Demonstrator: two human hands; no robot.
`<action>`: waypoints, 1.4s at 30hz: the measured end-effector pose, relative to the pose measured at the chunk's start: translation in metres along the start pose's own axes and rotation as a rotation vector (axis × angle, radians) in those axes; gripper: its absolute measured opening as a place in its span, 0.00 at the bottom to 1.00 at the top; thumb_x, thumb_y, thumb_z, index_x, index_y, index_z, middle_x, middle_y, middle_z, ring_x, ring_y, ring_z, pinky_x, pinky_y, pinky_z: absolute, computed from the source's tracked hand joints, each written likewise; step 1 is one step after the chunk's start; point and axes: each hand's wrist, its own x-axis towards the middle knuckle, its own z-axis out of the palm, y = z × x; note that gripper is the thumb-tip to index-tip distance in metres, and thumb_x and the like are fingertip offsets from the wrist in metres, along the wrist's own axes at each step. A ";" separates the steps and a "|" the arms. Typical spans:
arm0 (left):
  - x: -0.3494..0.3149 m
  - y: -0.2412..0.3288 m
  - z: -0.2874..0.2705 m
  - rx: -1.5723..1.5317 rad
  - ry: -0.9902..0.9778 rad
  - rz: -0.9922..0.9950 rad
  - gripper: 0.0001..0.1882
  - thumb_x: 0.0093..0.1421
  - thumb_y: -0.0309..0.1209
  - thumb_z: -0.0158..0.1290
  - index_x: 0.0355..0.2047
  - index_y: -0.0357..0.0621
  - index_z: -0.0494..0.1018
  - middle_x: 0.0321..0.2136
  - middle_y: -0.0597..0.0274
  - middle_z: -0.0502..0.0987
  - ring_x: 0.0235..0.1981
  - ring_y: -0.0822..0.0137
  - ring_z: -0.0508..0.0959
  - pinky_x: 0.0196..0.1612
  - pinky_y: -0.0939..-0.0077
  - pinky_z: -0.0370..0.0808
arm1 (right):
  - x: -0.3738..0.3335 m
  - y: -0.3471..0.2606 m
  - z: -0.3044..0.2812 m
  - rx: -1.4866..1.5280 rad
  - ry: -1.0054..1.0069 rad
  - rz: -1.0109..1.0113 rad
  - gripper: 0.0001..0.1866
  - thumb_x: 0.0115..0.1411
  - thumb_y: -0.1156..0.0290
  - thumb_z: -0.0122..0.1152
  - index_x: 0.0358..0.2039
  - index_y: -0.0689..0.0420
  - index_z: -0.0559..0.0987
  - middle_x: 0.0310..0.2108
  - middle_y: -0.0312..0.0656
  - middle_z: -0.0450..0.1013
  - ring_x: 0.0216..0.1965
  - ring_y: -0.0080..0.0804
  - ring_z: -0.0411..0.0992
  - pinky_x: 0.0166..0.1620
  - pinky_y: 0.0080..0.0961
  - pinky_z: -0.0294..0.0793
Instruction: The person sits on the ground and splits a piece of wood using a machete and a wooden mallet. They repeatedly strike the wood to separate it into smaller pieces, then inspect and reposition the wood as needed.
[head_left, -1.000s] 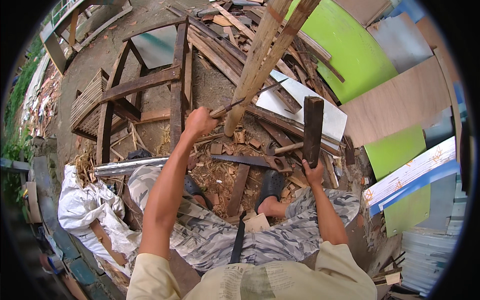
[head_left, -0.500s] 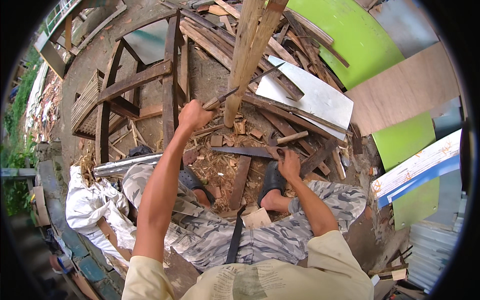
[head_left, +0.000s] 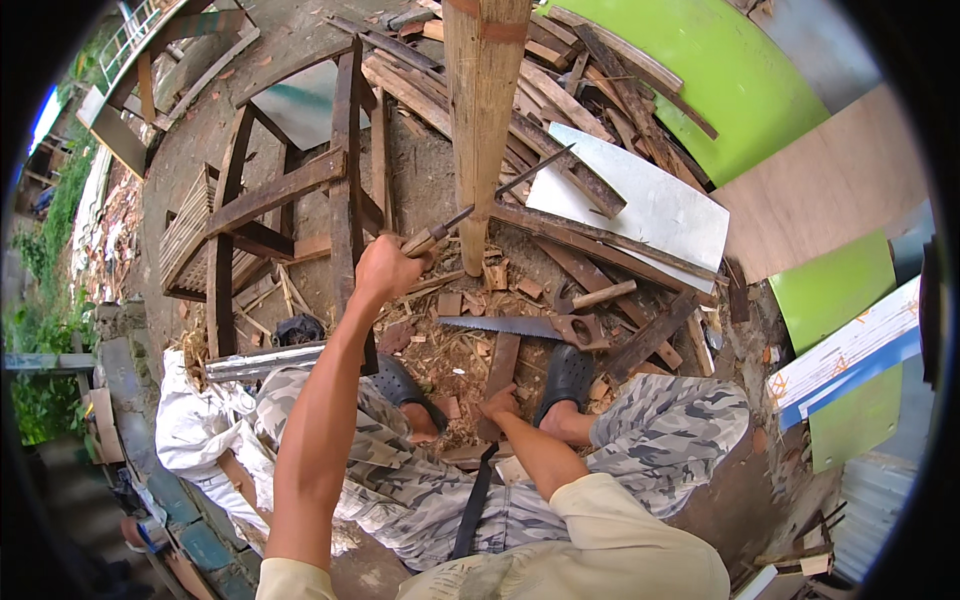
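Note:
My left hand (head_left: 388, 268) is closed around the wooden handle of a tool (head_left: 430, 237) with a narrow dark metal blade. Its blade points up and right at the upright wooden post (head_left: 480, 130), which hides part of what lies behind it. Between my feet, my right hand (head_left: 498, 402) is closed on a dark brown wooden board (head_left: 503, 360); the fingers are only partly visible. A handsaw (head_left: 520, 327) with a brown wooden handle lies on the chip-strewn ground, just beyond my right shoe (head_left: 563, 380). By the saw's handle rests a hammer (head_left: 600, 293) with a wooden handle.
A dark wooden chair frame (head_left: 280, 190) stands at the left. Scrap lumber (head_left: 620, 110) is piled beyond the post, beside a white panel (head_left: 640, 200). Green sheets (head_left: 700, 80) and a plywood sheet (head_left: 830, 185) line the right. White sacking (head_left: 200, 420) lies by my left leg.
My right hand has let go of the saw, leaving it on the ground, and has moved left and toward me to the wooden board. My left hand still holds the tool. The view has shifted slightly.

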 end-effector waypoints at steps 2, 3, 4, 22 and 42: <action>0.006 -0.002 -0.002 0.010 -0.006 -0.015 0.22 0.51 0.50 0.62 0.35 0.44 0.83 0.22 0.51 0.80 0.27 0.54 0.81 0.37 0.60 0.75 | -0.016 -0.008 -0.017 0.077 0.041 -0.120 0.60 0.51 0.43 0.66 0.70 0.62 0.43 0.60 0.58 0.65 0.58 0.49 0.70 0.55 0.45 0.72; 0.007 0.001 -0.002 0.018 -0.008 -0.008 0.22 0.51 0.50 0.62 0.35 0.43 0.83 0.22 0.51 0.80 0.27 0.54 0.81 0.37 0.60 0.75 | -0.019 -0.010 -0.023 0.188 0.067 -0.207 0.58 0.51 0.44 0.66 0.69 0.61 0.45 0.59 0.58 0.65 0.57 0.50 0.70 0.55 0.47 0.72; 0.008 0.006 -0.002 0.026 -0.007 -0.002 0.22 0.51 0.50 0.62 0.34 0.43 0.83 0.22 0.52 0.80 0.27 0.54 0.81 0.36 0.61 0.76 | -0.022 -0.012 -0.028 0.298 0.092 -0.297 0.56 0.51 0.46 0.67 0.68 0.61 0.47 0.59 0.59 0.65 0.56 0.50 0.70 0.55 0.48 0.72; -0.015 -0.023 -0.003 -0.090 0.033 -0.008 0.26 0.48 0.53 0.62 0.35 0.42 0.83 0.31 0.41 0.81 0.36 0.43 0.81 0.41 0.55 0.77 | -0.131 0.029 -0.159 1.200 -0.552 -0.213 0.26 0.54 0.69 0.63 0.51 0.66 0.68 0.40 0.52 0.75 0.36 0.43 0.79 0.41 0.40 0.82; -0.018 -0.028 -0.001 -0.072 0.065 0.039 0.25 0.49 0.50 0.61 0.35 0.39 0.82 0.29 0.40 0.81 0.34 0.44 0.82 0.40 0.56 0.77 | -0.349 -0.098 -0.364 0.998 0.597 -1.877 0.22 0.55 0.65 0.60 0.45 0.67 0.72 0.38 0.51 0.76 0.35 0.36 0.77 0.41 0.33 0.78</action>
